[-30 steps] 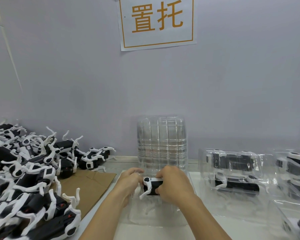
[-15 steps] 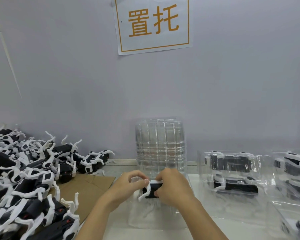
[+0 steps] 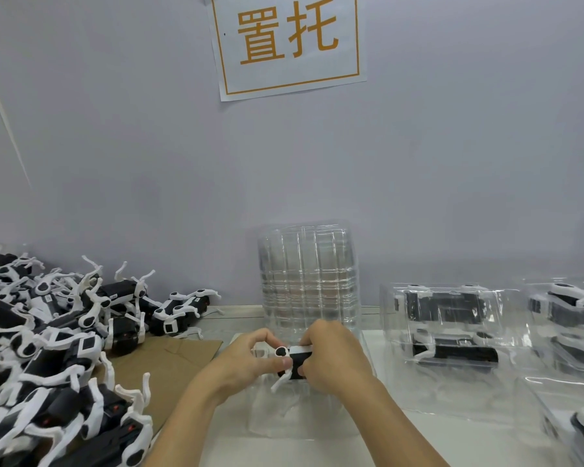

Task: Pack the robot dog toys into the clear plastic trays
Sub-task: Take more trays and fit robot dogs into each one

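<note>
Head view. Left hand (image 3: 250, 360): fingers curled, thumb and forefinger pinching the white leg joint at the left end of a robot dog toy (image 3: 292, 364). Right hand (image 3: 334, 358): fingers wrapped over the right end of the same toy, covering most of its black body. Both hands close together, the toy held between them just above an open clear plastic tray (image 3: 300, 416) lying on the white counter (image 3: 418, 443); whether the toy touches the tray cannot be told.

Directly beyond the hands: an upright stack of empty clear trays (image 3: 305, 278) against the wall.

Left of the hands: a heap of loose black-and-white robot dog toys (image 3: 58, 348), partly on a sheet of brown cardboard (image 3: 169, 362).

Right of the hands: a filled tray (image 3: 452, 335) holding two toys; further right, more filled trays (image 3: 573, 332) at the frame edge.

Above, on the wall: a white paper sign (image 3: 289, 42) with orange characters and an orange border.
</note>
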Demonstrator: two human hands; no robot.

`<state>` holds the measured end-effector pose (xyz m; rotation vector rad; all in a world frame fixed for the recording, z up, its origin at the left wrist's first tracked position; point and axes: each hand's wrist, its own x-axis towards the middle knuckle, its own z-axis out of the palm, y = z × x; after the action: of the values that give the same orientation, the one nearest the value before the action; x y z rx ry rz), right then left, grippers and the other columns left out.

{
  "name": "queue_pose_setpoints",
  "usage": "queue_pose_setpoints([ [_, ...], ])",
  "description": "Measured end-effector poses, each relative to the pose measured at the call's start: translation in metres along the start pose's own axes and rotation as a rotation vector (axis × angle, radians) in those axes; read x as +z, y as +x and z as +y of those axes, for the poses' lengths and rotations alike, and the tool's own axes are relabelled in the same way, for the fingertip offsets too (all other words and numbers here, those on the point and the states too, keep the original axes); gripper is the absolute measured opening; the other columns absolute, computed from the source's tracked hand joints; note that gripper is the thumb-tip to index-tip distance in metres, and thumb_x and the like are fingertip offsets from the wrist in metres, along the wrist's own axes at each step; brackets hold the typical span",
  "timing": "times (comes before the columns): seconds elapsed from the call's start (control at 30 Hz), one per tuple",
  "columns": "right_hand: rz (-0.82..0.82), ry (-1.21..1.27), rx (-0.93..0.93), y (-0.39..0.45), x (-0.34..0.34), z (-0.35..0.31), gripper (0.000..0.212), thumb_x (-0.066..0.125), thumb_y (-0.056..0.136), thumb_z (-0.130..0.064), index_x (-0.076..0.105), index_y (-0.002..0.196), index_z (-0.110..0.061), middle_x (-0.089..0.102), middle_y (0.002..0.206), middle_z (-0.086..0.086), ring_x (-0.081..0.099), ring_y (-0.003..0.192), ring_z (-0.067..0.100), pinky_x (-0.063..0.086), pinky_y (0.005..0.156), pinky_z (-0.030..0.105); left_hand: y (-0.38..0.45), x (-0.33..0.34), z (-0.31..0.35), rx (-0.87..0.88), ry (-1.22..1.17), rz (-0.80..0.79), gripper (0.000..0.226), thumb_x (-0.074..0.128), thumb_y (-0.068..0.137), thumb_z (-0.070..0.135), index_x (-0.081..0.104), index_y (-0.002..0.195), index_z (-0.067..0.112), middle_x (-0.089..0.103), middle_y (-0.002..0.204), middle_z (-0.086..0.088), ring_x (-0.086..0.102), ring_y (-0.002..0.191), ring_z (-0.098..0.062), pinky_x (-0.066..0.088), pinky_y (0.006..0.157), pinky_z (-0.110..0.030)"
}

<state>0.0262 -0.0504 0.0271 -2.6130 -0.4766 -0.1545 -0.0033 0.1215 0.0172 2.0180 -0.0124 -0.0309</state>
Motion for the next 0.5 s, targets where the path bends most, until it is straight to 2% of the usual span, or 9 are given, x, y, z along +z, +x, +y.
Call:
queue_pose_setpoints([
  [0.07, 0.002, -0.004, 0.007, 0.0, 0.0, -0.001, 0.01, 0.071, 0.082, -0.014, 0.072, 0.091, -0.018, 0.068, 0.087, 0.003, 0.065, 0.082, 0.022, 0.058, 0.072, 0.034, 0.001, 0.0, 0.0, -0.008, 0.024, -0.01, 0.021, 0.081, 0.08, 0.035, 0.063, 0.086, 0.028, 0.068, 0.091, -0.006, 0.05, 0.081, -0.018, 0.037, 0.076, -0.032],
  [0.13, 0.002, -0.003, 0.01, 0.0, -0.001, -0.001, 0.011, 0.071, 0.082, -0.013, 0.072, 0.091, -0.018, 0.067, 0.087, 0.002, 0.065, 0.082, 0.022, 0.057, 0.072, 0.033, 0.0, -0.001, 0.001, -0.013, 0.055, -0.019, 0.02, 0.077, 0.084, 0.035, 0.061, 0.091, 0.026, 0.069, 0.088, 0.001, 0.051, 0.079, -0.014, 0.038, 0.077, -0.032],
  [0.23, -0.006, 0.012, 0.012, 0.0, -0.002, -0.002, 0.01, 0.071, 0.08, -0.013, 0.073, 0.089, -0.017, 0.068, 0.087, 0.002, 0.066, 0.081, 0.022, 0.056, 0.07, 0.033, 0.002, 0.001, 0.005, -0.014, 0.179, 0.005, 0.016, 0.067, 0.09, 0.037, 0.059, 0.096, 0.024, 0.065, 0.109, 0.006, 0.052, 0.089, -0.002, 0.04, 0.077, -0.025],
  [0.3, -0.007, 0.022, 0.014, -0.001, -0.002, -0.001, 0.008, 0.071, 0.079, -0.012, 0.073, 0.086, -0.016, 0.067, 0.085, 0.003, 0.066, 0.08, 0.022, 0.055, 0.067, 0.033, 0.004, 0.006, 0.008, -0.003, 0.265, 0.065, 0.016, 0.061, 0.093, 0.037, 0.058, 0.096, 0.021, 0.059, 0.115, 0.007, 0.048, 0.089, 0.006, 0.038, 0.072, -0.02],
  [0.4, -0.011, 0.03, 0.016, -0.001, -0.004, -0.001, 0.007, 0.071, 0.079, -0.012, 0.072, 0.085, -0.015, 0.068, 0.084, 0.004, 0.066, 0.079, 0.023, 0.053, 0.064, 0.031, 0.008, 0.013, 0.012, 0.012, 0.299, 0.12, 0.023, 0.061, 0.094, 0.034, 0.058, 0.098, 0.012, 0.062, 0.11, 0.007, 0.046, 0.076, 0.009, 0.036, 0.064, -0.013],
  [0.5, -0.017, 0.058, 0.007, 0.0, -0.004, 0.0, 0.022, 0.071, 0.08, -0.011, 0.074, 0.102, -0.015, 0.071, 0.102, 0.005, 0.068, 0.091, 0.022, 0.059, 0.078, 0.034, 0.007, 0.012, 0.012, 0.005, 0.278, 0.131, 0.022, 0.062, 0.093, 0.033, 0.058, 0.095, 0.012, 0.061, 0.093, 0.008, 0.049, 0.066, 0.005, 0.036, 0.057, -0.018],
])
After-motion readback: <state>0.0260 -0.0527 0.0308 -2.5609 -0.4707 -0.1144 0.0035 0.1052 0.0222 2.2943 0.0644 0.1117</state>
